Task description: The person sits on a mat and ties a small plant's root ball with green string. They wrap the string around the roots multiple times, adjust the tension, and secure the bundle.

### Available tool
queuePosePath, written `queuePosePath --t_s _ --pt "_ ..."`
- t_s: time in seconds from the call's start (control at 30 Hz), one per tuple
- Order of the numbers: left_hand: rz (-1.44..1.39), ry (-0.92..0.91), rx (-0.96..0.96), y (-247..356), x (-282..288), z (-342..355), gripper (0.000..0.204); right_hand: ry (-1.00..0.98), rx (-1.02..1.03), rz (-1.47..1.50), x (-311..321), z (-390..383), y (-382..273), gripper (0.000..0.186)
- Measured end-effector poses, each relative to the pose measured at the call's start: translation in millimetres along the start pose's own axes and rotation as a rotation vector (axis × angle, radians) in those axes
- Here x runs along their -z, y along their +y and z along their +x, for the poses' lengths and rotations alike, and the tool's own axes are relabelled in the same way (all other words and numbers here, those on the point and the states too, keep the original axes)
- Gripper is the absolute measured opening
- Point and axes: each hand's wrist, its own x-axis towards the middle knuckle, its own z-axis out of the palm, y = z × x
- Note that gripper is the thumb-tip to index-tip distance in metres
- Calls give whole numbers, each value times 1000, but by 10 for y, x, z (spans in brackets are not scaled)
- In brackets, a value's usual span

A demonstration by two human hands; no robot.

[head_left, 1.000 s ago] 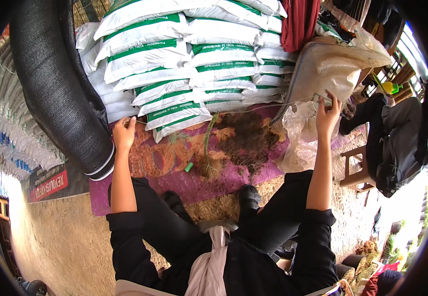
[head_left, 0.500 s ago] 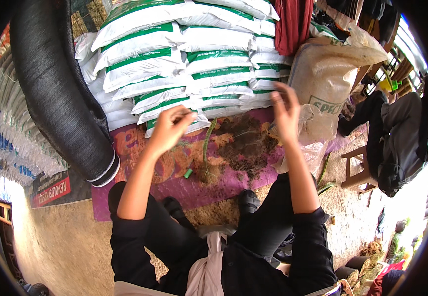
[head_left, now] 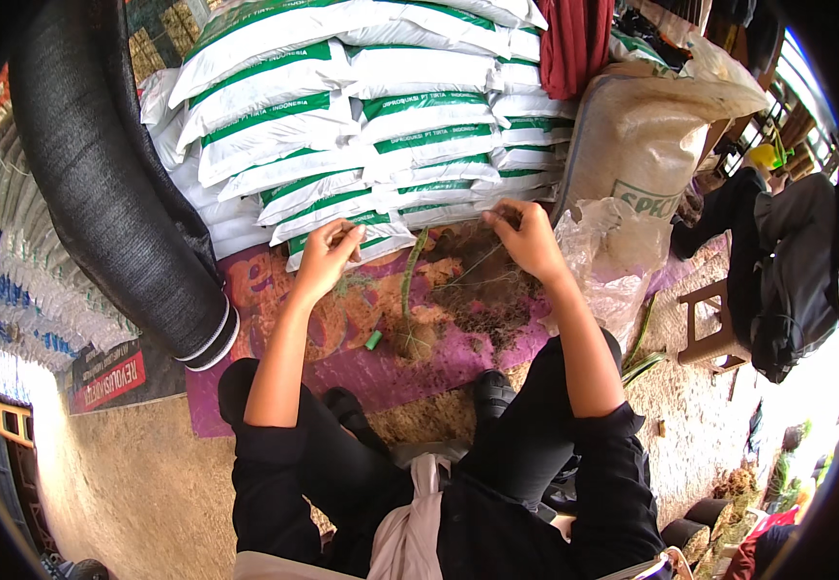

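Observation:
Both my hands hover over a purple and orange sheet on the ground. My left hand is closed, its thumb and fingertips together near the lowest white bags. Over a patch of dark soil, my right hand is pinched too. A faint thin strand seems to slant down from the right fingertips; what either pinch holds is too fine to make out. Between the hands lies a long narrow green leaf, with a brownish clump of roots or soil below it. A small green cylinder rests nearby.
White bags with green bands are stacked ahead. A thick black roll leans at left. A big beige sack and clear plastic stand right, near a brown stool and another person in dark clothes.
My right hand has moved left and downward, its blurred fingers now pinched. My left hand has shifted slightly left and down, still closed.

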Motion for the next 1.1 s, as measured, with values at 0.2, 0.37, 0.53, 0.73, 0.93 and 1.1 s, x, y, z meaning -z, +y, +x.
queuePosePath --t_s 0.2,0.37,0.53,0.73,0.93,1.1 --pt "-193 121 179 -224 183 -124 18 13 -69 3 54 -38 62 18" --pt "-62 228 40 -307 59 -205 20 -246 12 92 -85 -69 13 15" --pt "132 -101 -109 39 -412 -313 37 -524 -24 291 -358 -130 -159 10" --pt "-77 -281 48 18 -610 -339 27 -533 -64 253 -500 -119 -148 9" --pt "-78 -173 -10 -33 -510 -319 15 -426 -89 174 -434 -108 -222 8" --pt "111 -106 3 -67 -362 -301 16 -344 -87 124 -352 -126 -119 9"
